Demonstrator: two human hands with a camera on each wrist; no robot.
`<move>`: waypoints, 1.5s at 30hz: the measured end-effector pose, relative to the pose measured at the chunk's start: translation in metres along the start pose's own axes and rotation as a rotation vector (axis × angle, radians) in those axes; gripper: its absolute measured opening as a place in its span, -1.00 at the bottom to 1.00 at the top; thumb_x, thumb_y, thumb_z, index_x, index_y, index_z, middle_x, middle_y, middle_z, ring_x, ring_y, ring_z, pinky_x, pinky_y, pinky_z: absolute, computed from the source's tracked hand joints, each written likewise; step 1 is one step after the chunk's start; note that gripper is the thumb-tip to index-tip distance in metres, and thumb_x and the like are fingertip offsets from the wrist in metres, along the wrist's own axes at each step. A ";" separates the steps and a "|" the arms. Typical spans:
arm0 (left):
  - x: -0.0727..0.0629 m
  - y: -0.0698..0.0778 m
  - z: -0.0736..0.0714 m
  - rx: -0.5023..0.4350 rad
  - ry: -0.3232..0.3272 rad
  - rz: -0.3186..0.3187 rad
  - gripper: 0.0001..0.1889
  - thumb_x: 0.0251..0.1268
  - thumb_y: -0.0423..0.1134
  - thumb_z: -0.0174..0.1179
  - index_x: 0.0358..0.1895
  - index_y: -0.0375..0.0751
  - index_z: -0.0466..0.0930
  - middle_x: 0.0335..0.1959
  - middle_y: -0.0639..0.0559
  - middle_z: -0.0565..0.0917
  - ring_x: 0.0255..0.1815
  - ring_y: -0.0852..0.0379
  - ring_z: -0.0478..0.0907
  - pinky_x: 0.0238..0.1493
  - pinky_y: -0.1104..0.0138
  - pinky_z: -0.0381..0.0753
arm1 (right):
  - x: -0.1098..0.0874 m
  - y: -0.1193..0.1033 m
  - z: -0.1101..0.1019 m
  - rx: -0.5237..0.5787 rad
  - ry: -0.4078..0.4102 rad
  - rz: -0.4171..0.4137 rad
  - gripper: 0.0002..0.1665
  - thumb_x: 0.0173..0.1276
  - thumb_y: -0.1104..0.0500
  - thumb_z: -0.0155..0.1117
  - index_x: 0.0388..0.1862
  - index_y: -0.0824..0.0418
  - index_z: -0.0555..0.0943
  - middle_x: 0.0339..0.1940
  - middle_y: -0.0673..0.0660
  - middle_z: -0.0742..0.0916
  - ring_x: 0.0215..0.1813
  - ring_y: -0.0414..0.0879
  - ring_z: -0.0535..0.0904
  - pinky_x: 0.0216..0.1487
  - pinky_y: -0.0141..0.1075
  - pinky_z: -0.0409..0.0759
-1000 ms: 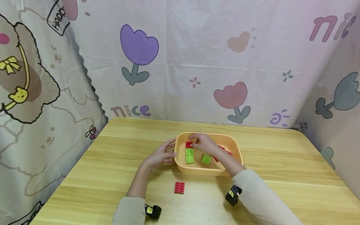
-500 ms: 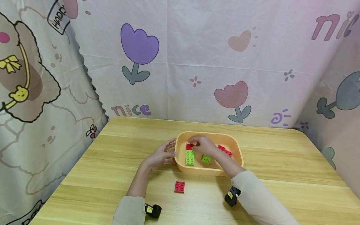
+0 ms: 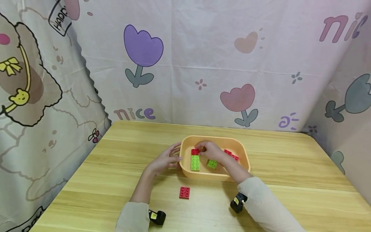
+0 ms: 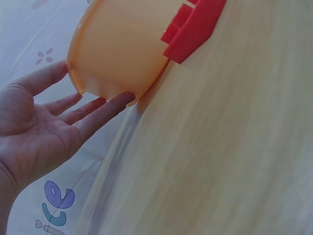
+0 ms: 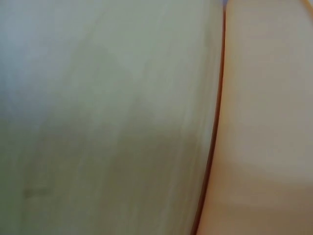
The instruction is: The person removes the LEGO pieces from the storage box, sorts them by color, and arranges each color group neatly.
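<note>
Orange tray against spread left fingers

Ahead of you, a pale printed cloth hangs behind the wood-grain worktop, bearing a large purple tulip, a pink tulip lower and to its right, a beige-pink heart above that one, and the word "nice" low down near the worktop's far edge. On your left, a wavy-edged cloth shows a yellow bow, a yellow bear face and small cherries. To your right you have a slanting grey-blue tulip.
</note>
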State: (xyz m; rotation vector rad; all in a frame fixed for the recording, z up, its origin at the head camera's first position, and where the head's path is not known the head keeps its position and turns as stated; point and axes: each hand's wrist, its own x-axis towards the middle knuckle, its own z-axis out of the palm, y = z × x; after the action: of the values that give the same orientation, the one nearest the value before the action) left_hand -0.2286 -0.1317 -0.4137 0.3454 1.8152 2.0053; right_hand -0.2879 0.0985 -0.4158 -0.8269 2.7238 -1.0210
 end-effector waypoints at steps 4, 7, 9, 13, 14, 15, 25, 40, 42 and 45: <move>0.000 0.000 0.000 0.006 -0.003 0.002 -0.28 0.26 -0.47 0.03 0.43 -0.18 -0.09 0.40 -0.31 -0.01 0.21 -0.31 0.26 -0.02 0.10 0.54 | 0.000 0.001 0.000 -0.017 0.005 -0.022 -0.71 0.16 0.43 0.23 -0.11 0.27 0.64 -0.23 0.05 0.65 -0.30 -0.15 0.50 -0.24 -0.29 0.53; 0.000 -0.001 0.000 0.008 -0.001 -0.002 -0.28 0.25 -0.46 0.04 0.43 -0.19 -0.10 0.40 -0.30 -0.01 0.21 -0.30 0.27 -0.02 0.09 0.54 | -0.002 0.001 -0.001 -0.038 0.012 -0.074 -0.74 0.18 0.40 0.22 -0.13 0.27 0.64 -0.24 0.04 0.64 -0.32 -0.17 0.49 -0.29 -0.31 0.52; 0.000 -0.001 0.000 0.005 0.004 -0.006 -0.28 0.25 -0.46 0.05 0.43 -0.18 -0.09 0.40 -0.29 0.00 0.21 -0.30 0.27 -0.01 0.09 0.53 | -0.002 0.001 -0.001 -0.045 0.014 -0.081 -0.76 0.20 0.37 0.22 -0.13 0.27 0.64 -0.24 0.05 0.64 -0.32 -0.17 0.49 -0.29 -0.31 0.52; 0.000 -0.001 0.000 0.006 0.018 -0.014 -0.28 0.25 -0.46 0.05 0.43 -0.15 -0.07 0.40 -0.28 0.01 0.21 -0.29 0.28 -0.01 0.08 0.53 | 0.000 0.000 0.002 -0.079 0.020 -0.057 -0.77 0.22 0.32 0.24 -0.12 0.27 0.63 -0.21 0.07 0.65 -0.30 -0.16 0.50 -0.26 -0.30 0.53; 0.000 0.000 0.000 0.008 0.019 -0.013 -0.29 0.25 -0.46 0.04 0.43 -0.15 -0.07 0.40 -0.28 0.01 0.21 -0.29 0.28 -0.01 0.08 0.53 | 0.001 0.000 0.003 -0.090 0.024 -0.053 -0.76 0.21 0.32 0.26 -0.12 0.28 0.63 -0.22 0.07 0.65 -0.31 -0.16 0.50 -0.27 -0.32 0.52; -0.001 0.000 0.000 0.010 0.019 -0.013 -0.29 0.26 -0.46 0.04 0.43 -0.15 -0.07 0.40 -0.29 0.01 0.20 -0.29 0.28 -0.01 0.08 0.53 | 0.001 -0.001 0.004 -0.101 0.028 -0.050 -0.76 0.20 0.32 0.27 -0.12 0.29 0.63 -0.22 0.07 0.65 -0.31 -0.15 0.50 -0.27 -0.32 0.52; -0.001 0.000 0.000 0.009 0.008 -0.003 -0.29 0.27 -0.46 0.03 0.43 -0.18 -0.08 0.40 -0.30 0.00 0.22 -0.29 0.26 0.00 0.08 0.52 | 0.002 -0.004 0.005 -0.126 0.031 -0.054 -0.74 0.13 0.26 0.36 -0.16 0.26 0.63 -0.34 0.06 0.61 -0.34 -0.13 0.48 -0.31 -0.38 0.49; 0.000 0.001 0.000 0.013 0.001 -0.001 -0.30 0.27 -0.48 0.01 0.43 -0.19 -0.09 0.40 -0.30 -0.02 0.23 -0.30 0.24 0.01 0.07 0.51 | 0.002 -0.005 0.003 -0.173 0.034 -0.093 -0.69 0.08 0.29 0.39 -0.14 0.28 0.63 -0.28 0.06 0.60 -0.33 -0.13 0.46 -0.30 -0.35 0.48; 0.000 0.001 0.000 0.015 -0.003 -0.002 -0.30 0.27 -0.48 0.01 0.43 -0.20 -0.10 0.40 -0.31 -0.02 0.23 -0.30 0.24 0.02 0.07 0.51 | 0.001 -0.005 0.003 -0.164 0.029 -0.083 -0.69 0.10 0.28 0.38 -0.13 0.26 0.63 -0.27 0.05 0.60 -0.32 -0.13 0.46 -0.28 -0.35 0.48; 0.000 0.001 0.000 0.019 -0.010 -0.001 -0.30 0.28 -0.48 0.00 0.43 -0.22 -0.11 0.40 -0.33 -0.03 0.23 -0.31 0.23 0.03 0.06 0.50 | 0.000 -0.005 0.002 -0.147 0.027 -0.073 -0.69 0.11 0.27 0.38 -0.12 0.25 0.63 -0.24 0.04 0.61 -0.31 -0.14 0.46 -0.28 -0.35 0.50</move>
State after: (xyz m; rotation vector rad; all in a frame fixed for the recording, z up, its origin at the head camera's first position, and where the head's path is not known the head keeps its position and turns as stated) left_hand -0.2283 -0.1316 -0.4129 0.3598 1.8285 1.9836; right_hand -0.2851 0.0939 -0.4140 -0.9479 2.8385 -0.8579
